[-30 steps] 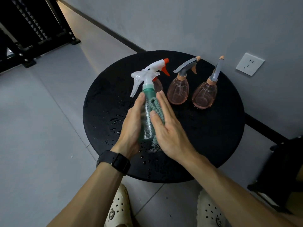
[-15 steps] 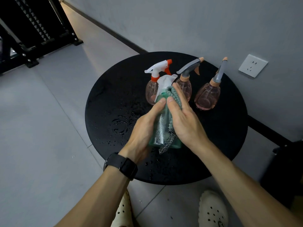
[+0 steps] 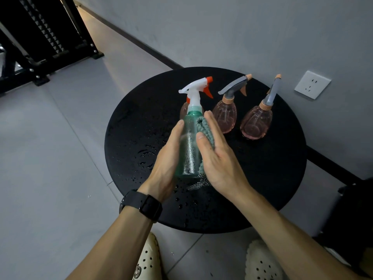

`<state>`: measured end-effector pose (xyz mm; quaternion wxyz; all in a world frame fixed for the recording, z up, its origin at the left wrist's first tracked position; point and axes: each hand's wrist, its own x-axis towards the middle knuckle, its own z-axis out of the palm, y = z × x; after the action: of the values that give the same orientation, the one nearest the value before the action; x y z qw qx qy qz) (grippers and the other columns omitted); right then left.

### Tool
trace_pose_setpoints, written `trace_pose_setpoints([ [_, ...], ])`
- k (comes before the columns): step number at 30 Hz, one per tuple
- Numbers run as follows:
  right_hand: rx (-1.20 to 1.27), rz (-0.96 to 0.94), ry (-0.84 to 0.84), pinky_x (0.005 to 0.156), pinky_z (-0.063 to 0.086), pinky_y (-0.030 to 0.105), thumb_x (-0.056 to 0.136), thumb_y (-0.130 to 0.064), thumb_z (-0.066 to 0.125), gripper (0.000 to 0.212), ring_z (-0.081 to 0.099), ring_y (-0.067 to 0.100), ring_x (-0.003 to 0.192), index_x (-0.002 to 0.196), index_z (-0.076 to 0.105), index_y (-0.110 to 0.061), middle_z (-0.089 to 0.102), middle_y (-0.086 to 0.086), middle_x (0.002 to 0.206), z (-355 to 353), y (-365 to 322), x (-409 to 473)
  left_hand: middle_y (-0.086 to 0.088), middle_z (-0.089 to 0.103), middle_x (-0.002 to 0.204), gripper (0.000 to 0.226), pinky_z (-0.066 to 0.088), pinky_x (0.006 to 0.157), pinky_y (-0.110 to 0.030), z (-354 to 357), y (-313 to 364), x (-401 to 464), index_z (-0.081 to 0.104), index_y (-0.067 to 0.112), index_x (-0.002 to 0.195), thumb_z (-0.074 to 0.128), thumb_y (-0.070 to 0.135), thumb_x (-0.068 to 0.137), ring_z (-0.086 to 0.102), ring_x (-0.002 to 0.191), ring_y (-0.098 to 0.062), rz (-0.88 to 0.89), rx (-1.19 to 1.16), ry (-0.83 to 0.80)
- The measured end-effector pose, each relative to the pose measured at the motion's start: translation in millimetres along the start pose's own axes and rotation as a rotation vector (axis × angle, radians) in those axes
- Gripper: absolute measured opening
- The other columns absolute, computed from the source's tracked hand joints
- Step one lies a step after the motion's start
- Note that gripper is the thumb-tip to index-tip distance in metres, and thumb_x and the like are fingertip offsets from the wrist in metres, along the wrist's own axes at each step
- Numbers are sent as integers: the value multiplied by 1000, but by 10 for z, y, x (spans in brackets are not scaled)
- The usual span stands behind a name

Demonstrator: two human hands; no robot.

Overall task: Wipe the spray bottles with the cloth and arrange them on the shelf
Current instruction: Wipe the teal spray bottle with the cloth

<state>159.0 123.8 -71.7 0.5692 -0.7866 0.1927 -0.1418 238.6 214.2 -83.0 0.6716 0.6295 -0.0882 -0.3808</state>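
Since half a second ago the green spray bottle (image 3: 188, 146) has come upright again from its tilt toward the pink bottles, and its white trigger head with the orange nozzle shows once more above the fingertips. Translucent and beaded with droplets, the bottle is at the middle of the frame, over the wet round black table (image 3: 129, 138). The left hand (image 3: 166, 158), a black watch (image 3: 148, 205) on its wrist, lies flat along the bottle's left side, fingers straight and together. The right hand (image 3: 217, 156) presses a grey-green cloth (image 3: 204, 128) against the right side, fingers likewise extended, thumb laid on the front. Behind, right of centre, two pink bottles with grey heads (image 3: 225, 116) (image 3: 256, 124) stand side by side, a third pink one (image 3: 184, 110) mostly hidden. A white wall socket (image 3: 312, 84) sits at upper right.
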Motion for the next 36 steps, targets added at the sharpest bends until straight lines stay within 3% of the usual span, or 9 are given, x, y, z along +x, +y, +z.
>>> trace_pose_setpoints([
  [4, 40, 38, 32, 118, 28, 41, 102, -43, 34, 54, 27, 6, 144, 152, 13, -42, 23, -14, 159, -93, 21, 81, -8, 71, 119, 58, 46, 103, -56, 63, 16, -24, 68, 30, 120, 49, 72, 86, 66, 112, -30, -33, 46, -125],
  [8, 111, 85, 53, 115, 32, 43, 92, -56, 35, 58, 37, 8, 139, 147, 19, -51, 35, -14, 154, -145, 46, 141, -9, 71, 117, 51, 47, 99, -60, 79, 17, -49, 71, 27, 117, 57, 65, 87, 67, 109, -33, -49, 11, -146],
  [11, 96, 93, 48, 115, 32, 43, 95, -54, 35, 55, 38, 9, 139, 148, 19, -50, 37, -12, 153, -137, 52, 115, -7, 74, 111, 46, 50, 98, -53, 70, 27, -64, 73, 24, 114, 56, 60, 89, 70, 104, -29, -30, 8, -87],
  [15, 64, 95, 15, 117, 28, 36, 103, -45, 33, 51, 34, 7, 140, 150, 14, -47, 32, -14, 155, -75, 34, 40, -8, 75, 103, 43, 54, 74, -33, 33, 51, -48, 72, 19, 114, 49, 50, 97, 72, 85, -21, -6, -82, -57],
  [18, 49, 86, -18, 118, 27, 33, 104, -40, 32, 51, 31, 3, 141, 152, 13, -43, 27, -17, 157, -12, 10, -11, -7, 74, 104, 47, 53, 65, -30, -20, 49, -11, 69, 17, 119, 46, 52, 97, 71, 80, -20, -23, -140, -17],
  [25, 47, 74, -29, 118, 28, 37, 104, -38, 33, 51, 30, 3, 142, 152, 14, -41, 25, -16, 157, -24, 13, 7, -2, 74, 106, 56, 57, 74, -38, -11, 41, -29, 69, 25, 116, 49, 68, 88, 73, 91, -19, -14, 47, -47],
  [28, 67, 77, -14, 116, 31, 38, 103, -43, 34, 51, 35, 4, 139, 151, 17, -43, 31, -15, 155, -85, 20, 67, -11, 68, 122, 63, 54, 94, -47, 22, 32, -25, 61, 18, 128, 65, 61, 82, 68, 109, -29, -34, -39, -86],
  [32, 98, 90, 31, 115, 32, 40, 101, -46, 37, 51, 39, 5, 137, 150, 23, -45, 37, -14, 152, -157, 22, 132, -8, 72, 116, 47, 47, 103, -50, 58, -10, -42, 69, 21, 120, 59, 55, 89, 68, 109, -28, -36, -35, -96],
  [36, 33, 68, 26, 118, 22, 28, 104, -36, 36, 51, 25, -1, 142, 152, 19, -39, 24, -18, 158, -138, -30, 89, -9, 74, 107, 50, 52, 91, -45, 61, -22, -35, 70, 18, 116, 52, 56, 91, 69, 94, -26, -36, -14, -45],
])
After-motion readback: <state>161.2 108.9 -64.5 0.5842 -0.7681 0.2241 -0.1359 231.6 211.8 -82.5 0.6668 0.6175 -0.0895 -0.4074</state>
